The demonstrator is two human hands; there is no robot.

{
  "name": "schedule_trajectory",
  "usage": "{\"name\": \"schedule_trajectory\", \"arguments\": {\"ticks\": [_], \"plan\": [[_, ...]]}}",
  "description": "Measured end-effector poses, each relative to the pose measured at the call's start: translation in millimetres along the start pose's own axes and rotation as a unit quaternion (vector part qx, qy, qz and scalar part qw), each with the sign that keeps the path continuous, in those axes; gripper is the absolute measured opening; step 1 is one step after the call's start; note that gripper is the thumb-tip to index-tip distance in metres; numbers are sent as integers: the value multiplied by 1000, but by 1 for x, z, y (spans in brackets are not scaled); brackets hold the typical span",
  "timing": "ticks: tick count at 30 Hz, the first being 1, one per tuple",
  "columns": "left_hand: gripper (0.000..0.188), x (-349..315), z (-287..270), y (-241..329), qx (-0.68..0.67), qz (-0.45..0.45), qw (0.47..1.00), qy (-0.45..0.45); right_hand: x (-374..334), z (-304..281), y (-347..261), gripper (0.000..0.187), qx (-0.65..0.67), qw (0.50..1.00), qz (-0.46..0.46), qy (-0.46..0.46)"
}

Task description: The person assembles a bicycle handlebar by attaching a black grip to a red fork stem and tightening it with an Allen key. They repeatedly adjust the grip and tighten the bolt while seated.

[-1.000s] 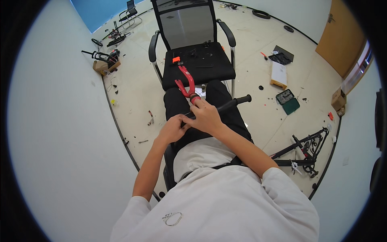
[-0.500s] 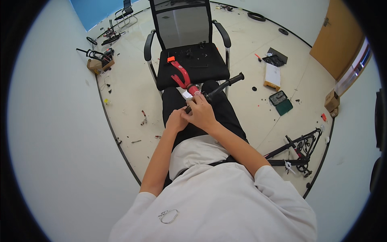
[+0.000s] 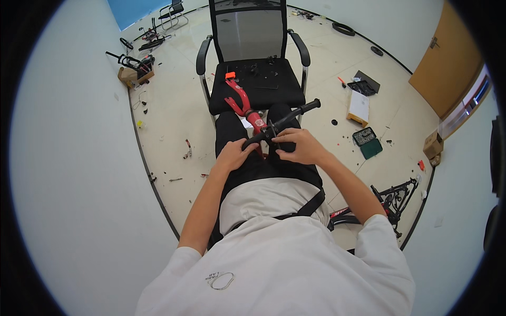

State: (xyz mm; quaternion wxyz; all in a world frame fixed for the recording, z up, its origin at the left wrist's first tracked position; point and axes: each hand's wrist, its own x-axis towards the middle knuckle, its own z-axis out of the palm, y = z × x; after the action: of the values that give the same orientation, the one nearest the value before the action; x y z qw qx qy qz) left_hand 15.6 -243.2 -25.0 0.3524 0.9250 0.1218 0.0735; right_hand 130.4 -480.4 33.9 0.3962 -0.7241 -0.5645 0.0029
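A black handlebar (image 3: pixel 298 111) lies slantwise over my thighs, its far grip pointing up and right. My left hand (image 3: pixel 233 154) is wrapped round its near left end. The bar crosses the top of a red bicycle fork (image 3: pixel 255 120), whose two legs point away toward the seat of a black office chair (image 3: pixel 254 96). Just right of the clamp (image 3: pixel 270 130) at the bar's middle is my right hand (image 3: pixel 301 147), with thumb and fingers curled toward each other. Whatever lies between them is dark and hard to make out against my black trousers.
An orange block (image 3: pixel 230 76), a hex key (image 3: pixel 266 87) and small dark parts lie on the chair seat. On the floor to the right are an open green case (image 3: pixel 371 148), a white box (image 3: pixel 358 107) and a bicycle frame (image 3: pixel 399 203). A carton (image 3: pixel 127 77) of parts stands left.
My right hand has moved from beside my left hand to the right of the clamp. My left hand stays at the bar's left end. The view has shifted slightly.
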Motion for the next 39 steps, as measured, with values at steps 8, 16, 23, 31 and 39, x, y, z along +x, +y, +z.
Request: {"name": "schedule_trajectory", "arguments": {"ticks": [8,16,23,31,39], "plan": [[54,-9,-6,-3,8,16,1000,-7,2,-51,42,28,120,979,136,-93],[53,-12,4,-11,-3,44,999,28,22,-62,63,14,110,974,196,-19],[49,-12,8,-11,-11,70,997,21,79,-46,88,16,147,953,254,72],[47,-11,15,-6,-15,53,998,3,137,17,81,27,-73,975,204,55],[42,-10,12,-14,17,39,999,-18,113,92,-4,9,-215,969,35,-115]]}}
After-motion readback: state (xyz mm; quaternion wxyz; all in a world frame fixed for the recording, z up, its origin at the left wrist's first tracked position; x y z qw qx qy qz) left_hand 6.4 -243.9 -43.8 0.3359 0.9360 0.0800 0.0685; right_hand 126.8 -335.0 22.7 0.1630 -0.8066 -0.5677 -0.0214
